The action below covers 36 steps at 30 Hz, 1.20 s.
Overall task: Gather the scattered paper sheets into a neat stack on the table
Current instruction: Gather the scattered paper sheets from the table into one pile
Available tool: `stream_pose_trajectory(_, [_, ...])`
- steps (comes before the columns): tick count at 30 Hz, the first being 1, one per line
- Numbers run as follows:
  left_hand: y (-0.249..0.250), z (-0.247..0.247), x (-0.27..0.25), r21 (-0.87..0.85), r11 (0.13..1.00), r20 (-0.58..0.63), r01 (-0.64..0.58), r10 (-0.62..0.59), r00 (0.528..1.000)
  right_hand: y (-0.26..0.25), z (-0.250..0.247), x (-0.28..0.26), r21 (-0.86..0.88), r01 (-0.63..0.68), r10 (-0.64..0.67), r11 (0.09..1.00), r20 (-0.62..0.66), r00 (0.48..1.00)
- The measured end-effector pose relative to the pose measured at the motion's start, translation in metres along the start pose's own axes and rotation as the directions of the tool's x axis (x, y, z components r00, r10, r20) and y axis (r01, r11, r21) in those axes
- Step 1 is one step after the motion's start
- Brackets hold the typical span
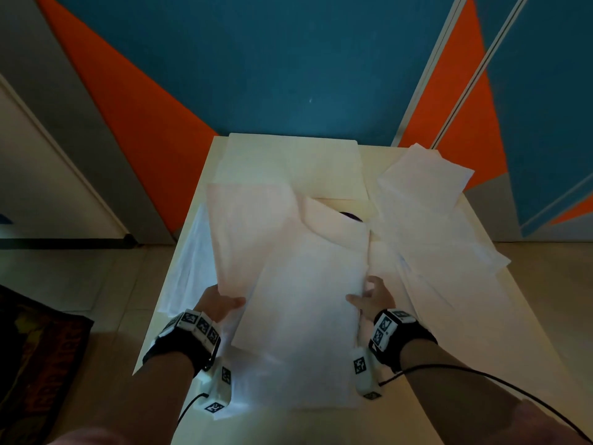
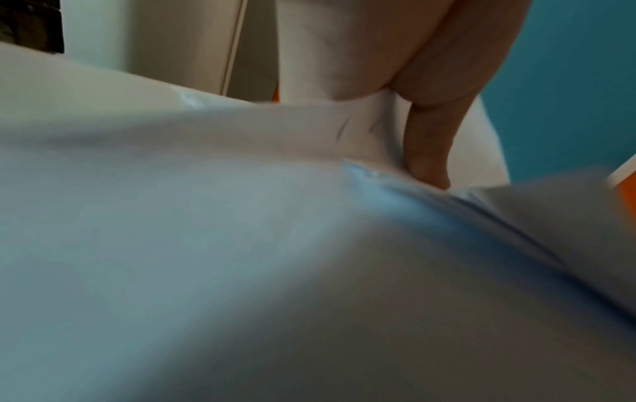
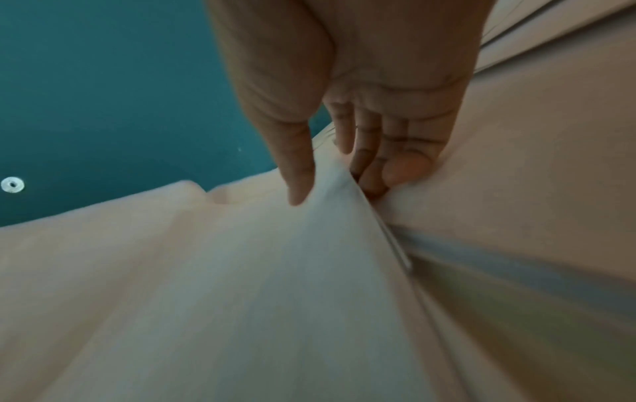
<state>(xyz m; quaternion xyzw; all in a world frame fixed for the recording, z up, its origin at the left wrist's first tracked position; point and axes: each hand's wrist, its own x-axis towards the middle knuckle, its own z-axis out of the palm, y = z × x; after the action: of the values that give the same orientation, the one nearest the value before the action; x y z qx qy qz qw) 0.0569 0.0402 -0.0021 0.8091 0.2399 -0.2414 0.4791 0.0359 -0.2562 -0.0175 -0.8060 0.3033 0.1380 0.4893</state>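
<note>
Several white paper sheets cover the white table (image 1: 523,335). A loosely overlapped bundle of sheets (image 1: 301,284) lies in the middle, held between both hands. My left hand (image 1: 224,305) grips its left edge, thumb (image 2: 430,152) on top and fingers hidden beneath. On the right edge my right hand (image 1: 369,297) pinches the bundle, with the thumb (image 3: 299,174) above the paper and the fingers (image 3: 375,166) tucked under. More loose sheets (image 1: 426,203) fan out at the right, some over the table edge.
A larger cream sheet (image 1: 295,165) lies at the table's far end against the blue and orange wall. A small dark object (image 1: 350,216) peeks out between sheets. One sheet (image 1: 189,264) droops off the left side. A dark rug (image 1: 38,364) is on the floor, lower left.
</note>
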Motion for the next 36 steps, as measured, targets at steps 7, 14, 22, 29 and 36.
stream_pose_trajectory(7, [0.0, -0.022, 0.003, -0.233, 0.972, 0.019, -0.025, 0.03, 0.999, -0.006, -0.005, -0.001, 0.226, 0.038, -0.054, 0.973, 0.062, 0.997])
stream_pose_trajectory(14, [0.016, -0.025, -0.013, -0.457, 0.885, 0.132, -0.091, 0.169, 0.977, -0.031, 0.002, -0.006, 0.617, 0.023, -0.208, 0.786, 0.228, 0.951])
stream_pose_trajectory(22, [0.035, -0.021, -0.019, -0.414, 0.898, 0.205, -0.151, 0.254, 0.945, -0.044, -0.009, -0.01, 0.592, 0.018, -0.257, 0.806, 0.321, 0.912])
stream_pose_trajectory(29, [0.037, -0.024, -0.014, -0.436, 0.891, 0.304, -0.129, 0.28, 0.91, -0.034, -0.033, -0.019, 0.607, -0.104, -0.255, 0.788, 0.475, 0.843])
stream_pose_trajectory(36, [0.05, -0.02, -0.022, -0.373, 0.917, 0.394, -0.143, 0.296, 0.87, -0.049, -0.032, -0.027, 0.693, -0.015, -0.274, 0.721, 0.305, 0.912])
